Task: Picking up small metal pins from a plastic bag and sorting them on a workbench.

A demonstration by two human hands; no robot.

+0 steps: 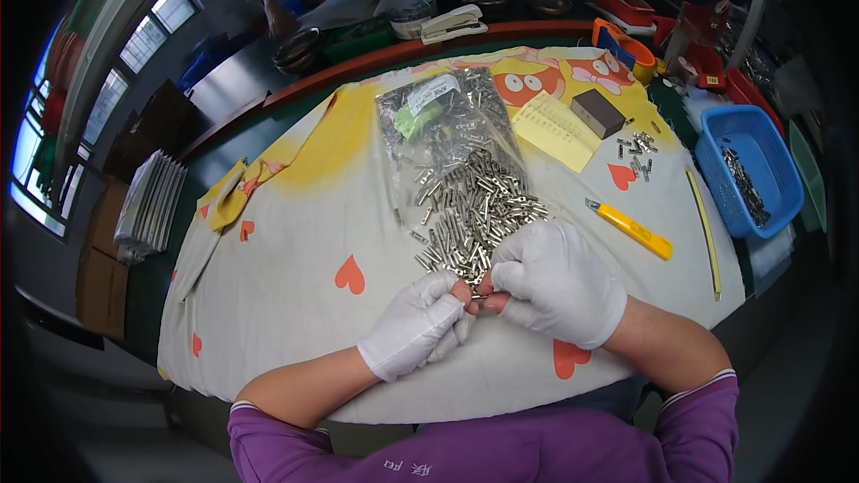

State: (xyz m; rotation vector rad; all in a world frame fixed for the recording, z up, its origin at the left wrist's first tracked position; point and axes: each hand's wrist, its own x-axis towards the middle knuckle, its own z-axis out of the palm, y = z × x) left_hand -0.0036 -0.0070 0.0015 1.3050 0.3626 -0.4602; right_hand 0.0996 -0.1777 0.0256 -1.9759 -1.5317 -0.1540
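My left hand and my right hand wear white gloves with bare fingertips. They meet at the near edge of a heap of small, slim, silvery metal parts. Thumbs and fingers of both are closed in a pinch around one small metal part, mostly hidden by the fingertips. The heap spills toward me from a clear plastic bag with a white label and a green patch.
A yellow utility knife lies right of the heap, below a yellow paper and a dark block. Several loose parts lie beyond. A blue basket stands far right. Another person's arm shows at the back.
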